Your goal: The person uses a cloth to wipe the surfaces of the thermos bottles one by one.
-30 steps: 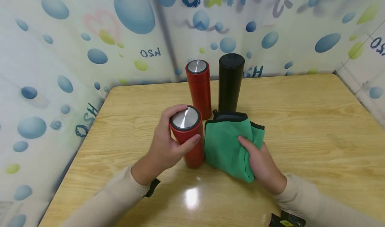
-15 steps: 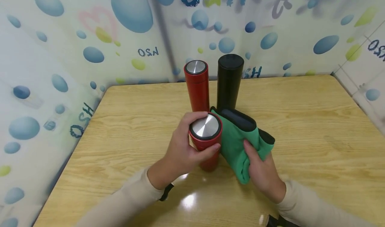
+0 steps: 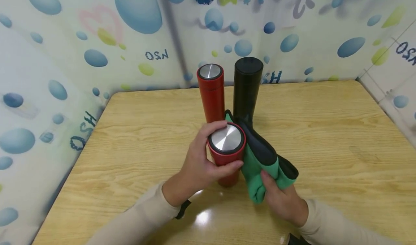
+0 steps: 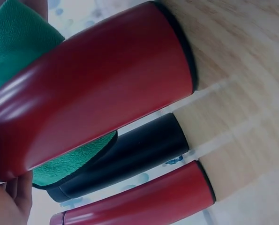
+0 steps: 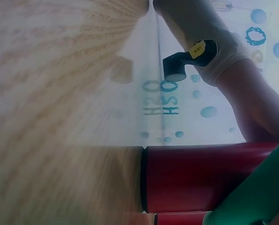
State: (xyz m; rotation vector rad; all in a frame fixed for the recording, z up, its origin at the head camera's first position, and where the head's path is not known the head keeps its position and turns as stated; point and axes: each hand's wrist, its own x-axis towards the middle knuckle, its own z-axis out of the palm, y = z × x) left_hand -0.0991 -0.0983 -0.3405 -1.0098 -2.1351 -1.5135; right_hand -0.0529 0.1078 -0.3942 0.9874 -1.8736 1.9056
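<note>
My left hand [image 3: 199, 162] grips a red thermos flask [image 3: 227, 138] near its silver-topped lid, thumb in front and fingers behind. The flask appears to stand upright on the table, its black-edged base showing in the left wrist view. A folded green cloth [image 3: 253, 173] with black edging is pinched in my right hand [image 3: 286, 203], thumb on top. It lies against the flask's right side and, in the left wrist view, part of the cloth [image 4: 73, 161] shows behind the flask. The fingers behind the flask and under the cloth are mostly hidden.
Behind the held flask stand a second red flask [image 3: 212, 100] with a silver-topped lid and a black flask [image 3: 245, 90]. The wooden table [image 3: 325, 129] meets a wall [image 3: 130, 57] patterned with blue and green drops at its far side.
The held red flask and my left hand have shifted right. The cloth has turned from lying flat-on beside the flask to slanting down to the right, and my right hand has come slightly nearer.
</note>
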